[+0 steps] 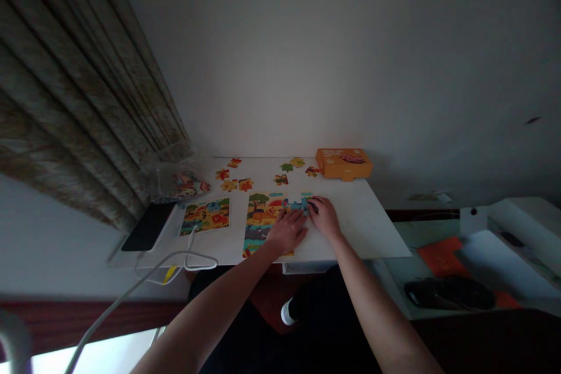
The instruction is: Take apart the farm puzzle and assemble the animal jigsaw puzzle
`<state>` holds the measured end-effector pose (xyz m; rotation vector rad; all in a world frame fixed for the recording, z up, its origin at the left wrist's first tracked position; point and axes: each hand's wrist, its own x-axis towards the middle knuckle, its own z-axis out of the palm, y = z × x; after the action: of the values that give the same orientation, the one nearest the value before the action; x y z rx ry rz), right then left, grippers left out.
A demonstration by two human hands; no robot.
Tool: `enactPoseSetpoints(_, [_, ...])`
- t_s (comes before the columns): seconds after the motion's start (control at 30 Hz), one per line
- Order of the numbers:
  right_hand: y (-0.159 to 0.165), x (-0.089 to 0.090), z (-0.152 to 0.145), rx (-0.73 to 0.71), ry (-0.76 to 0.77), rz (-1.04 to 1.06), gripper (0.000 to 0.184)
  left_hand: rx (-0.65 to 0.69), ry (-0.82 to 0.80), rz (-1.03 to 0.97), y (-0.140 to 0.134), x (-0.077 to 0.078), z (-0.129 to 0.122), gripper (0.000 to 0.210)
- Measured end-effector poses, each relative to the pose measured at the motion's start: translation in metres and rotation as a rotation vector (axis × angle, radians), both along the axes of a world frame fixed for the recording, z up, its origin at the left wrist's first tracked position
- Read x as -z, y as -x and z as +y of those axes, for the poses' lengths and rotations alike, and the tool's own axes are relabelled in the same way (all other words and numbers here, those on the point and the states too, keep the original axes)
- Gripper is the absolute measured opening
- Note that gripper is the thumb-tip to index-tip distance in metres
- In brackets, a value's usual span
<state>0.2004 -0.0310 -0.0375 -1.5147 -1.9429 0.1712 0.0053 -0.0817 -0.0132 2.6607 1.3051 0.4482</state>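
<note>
A partly joined jigsaw puzzle (259,217) with colourful animal pictures lies on the white table. My left hand (287,231) rests palm down across its right part, fingers stretched out and covering some of the picture. At the puzzle's upper right edge, my right hand (325,217) has its fingers bent around a bluish puzzle piece (304,203); the fingertips partly hide it. Farther back lie loose puzzle pieces, among them a green piece (286,168), an orange piece (245,184) and a dark patterned piece (281,179). A printed picture card (205,215) lies left of the puzzle.
An orange box (344,163) stands at the table's back right, against the wall. On the left are a clear plastic bag (175,178), a black tablet-like device (149,227) and a white cable (131,286). A lower glass surface (397,269) holds a white box (504,251) at right.
</note>
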Motion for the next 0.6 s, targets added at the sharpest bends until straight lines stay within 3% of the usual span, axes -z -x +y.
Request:
enactPoseSetpoints(0.4, [-0.009, 0.008, -0.005, 0.041, 0.041, 0.327, 0.025, -0.015, 0.009, -0.026, 0.000, -0.011, -0.004, 0.034])
enactPoseSetpoints(0.5, [-0.012, 0.010, 0.007, 0.085, 0.099, 0.425, 0.029, -0.023, 0.010, -0.036, -0.001, -0.010, -0.003, 0.035])
enactPoseSetpoints(0.6, [-0.014, 0.006, 0.034, 0.102, 0.175, 0.396, 0.026, -0.034, 0.024, -0.039, -0.001, -0.012, -0.003, 0.034])
